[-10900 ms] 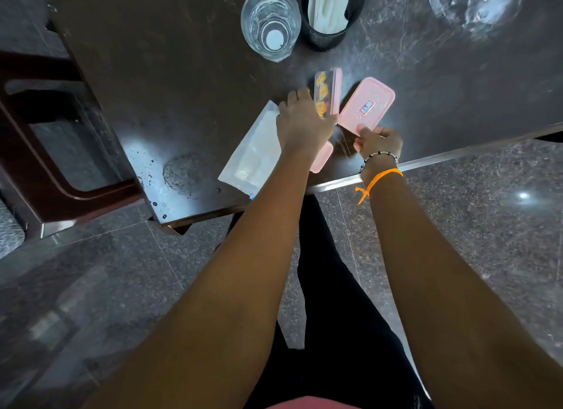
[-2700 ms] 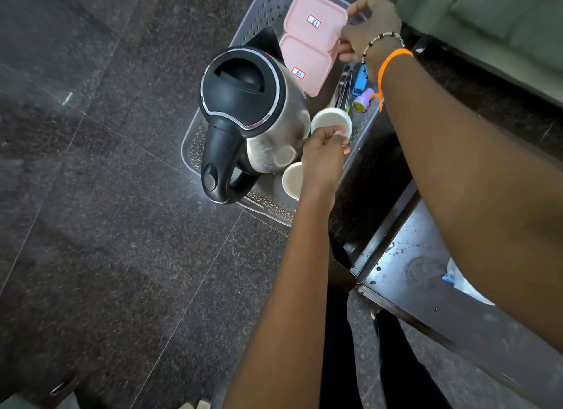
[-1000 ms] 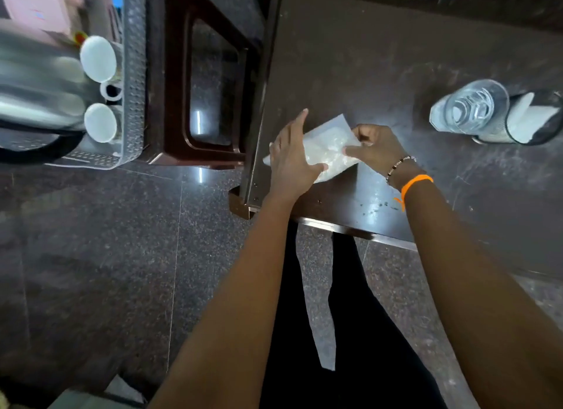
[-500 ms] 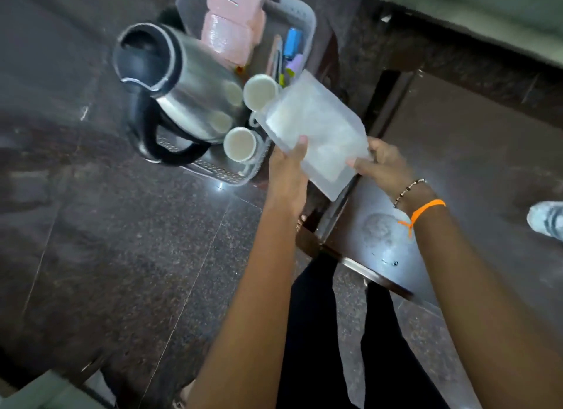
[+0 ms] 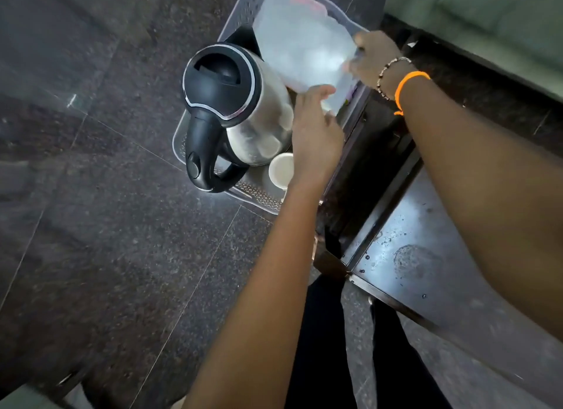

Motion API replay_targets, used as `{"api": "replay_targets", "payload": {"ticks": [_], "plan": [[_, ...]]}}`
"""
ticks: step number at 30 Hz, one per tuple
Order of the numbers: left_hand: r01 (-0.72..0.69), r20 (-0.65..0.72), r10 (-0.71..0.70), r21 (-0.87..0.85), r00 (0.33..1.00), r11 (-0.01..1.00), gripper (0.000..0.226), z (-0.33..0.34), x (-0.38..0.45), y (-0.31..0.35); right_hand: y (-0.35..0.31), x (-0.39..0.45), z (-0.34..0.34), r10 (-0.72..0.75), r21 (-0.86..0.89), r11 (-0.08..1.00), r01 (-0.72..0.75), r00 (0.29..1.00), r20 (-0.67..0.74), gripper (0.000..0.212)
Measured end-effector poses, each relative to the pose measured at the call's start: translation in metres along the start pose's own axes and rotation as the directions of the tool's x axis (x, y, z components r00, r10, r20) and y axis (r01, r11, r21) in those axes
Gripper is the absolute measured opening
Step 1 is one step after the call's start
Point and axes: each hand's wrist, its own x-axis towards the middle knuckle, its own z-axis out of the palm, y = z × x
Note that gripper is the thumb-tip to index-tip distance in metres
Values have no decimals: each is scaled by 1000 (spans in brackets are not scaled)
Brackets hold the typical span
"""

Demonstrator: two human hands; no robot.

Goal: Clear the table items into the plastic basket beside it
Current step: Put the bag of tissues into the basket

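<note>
While both hands hold it above the plastic basket (image 5: 226, 27) | clear pouch (image 5: 301, 46): light, floppy, slippery | left hand (image 5: 315, 134) pinches near edge, right hand (image 5: 370, 63) grips far side.

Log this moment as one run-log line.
step: bagging | clear plastic bag over plastic basket | left hand and right hand hold bag | beside: electric kettle, white cup
</note>
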Motion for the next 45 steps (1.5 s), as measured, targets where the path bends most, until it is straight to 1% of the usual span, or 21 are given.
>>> {"api": "replay_targets", "payload": {"ticks": [1,2,3,5,8,10,12,14,15,19,21,23,26,28,30,32,34,36,38,43,45], "plan": [[-82,30,79,129,996,988,48,1,6,0,-1,1,1,36,-123,992,-36,999,-3,18],[-134,69,120,249,990,959,54,3,13,0,-1,3,2,60,-212,975,-63,998,-20,20],[-152,109,121,354,987,923,61,5,22,1,-1,3,3,61,-262,963,-71,997,-45,23],[-128,156,55,514,986,848,72,8,40,4,0,4,5,22,-324,944,-58,993,-115,27],[-112,180,-3,627,984,771,83,10,60,3,4,4,5,-36,-373,926,-55,972,-233,41],[-130,217,-20,652,976,747,82,11,68,1,5,1,7,-98,-364,931,-18,950,-296,53],[-138,237,-29,658,971,740,74,12,72,-1,9,-5,11,-195,-315,943,107,946,-260,57],[-149,251,-32,667,967,730,64,15,73,-2,13,-11,15,-264,-250,942,224,954,-142,57],[-152,258,-37,673,966,724,61,15,73,-3,15,-12,16,-279,-247,936,251,957,-85,57],[-141,274,-66,670,959,729,66,15,77,-1,18,-8,19,-237,-336,912,235,971,35,65],[-132,279,-78,658,957,741,67,14,78,2,15,-8,15,-229,-324,916,237,971,63,66],[-117,259,-74,652,963,749,67,14,76,4,13,-11,9,-224,-266,939,220,975,16,62],[-129,227,-15,608,974,784,65,12,71,6,15,-17,0,-197,-171,969,177,974,-110,54],[-179,230,67,513,971,840,58,12,60,10,21,-24,-7,-151,-85,987,139,976,-158,51],[-182,203,110,379,973,907,56,16,42,14,30,-36,-13,-110,2,994,112,977,-180,49],[-143,167,99,274,981,951,54,24,22,17,40,-54,-18,-66,125,988,89,982,-179,45],[-93,165,63,181,984,979,46,36,1,17,54,-80,-19,-11,230,972,51,985,-171,40],[-49,199,25,114,980,992,41,53,-23,16,76,-115,-18,31,288,958,15,988,-154,37],[-11,261,-13,90,965,996,39,74,-56,16,106,-156,-18,101,352,935,-49,986,-131,35],[-41,458,-55,197,887,980,34,134,-135,6,196,-254,-3,279,467,860,-207,956,-89,31],[-65,536,-80,245,841,967,32,168,-171,6,242,-293,1,375,492,816,-304,926,-50,31]]}}
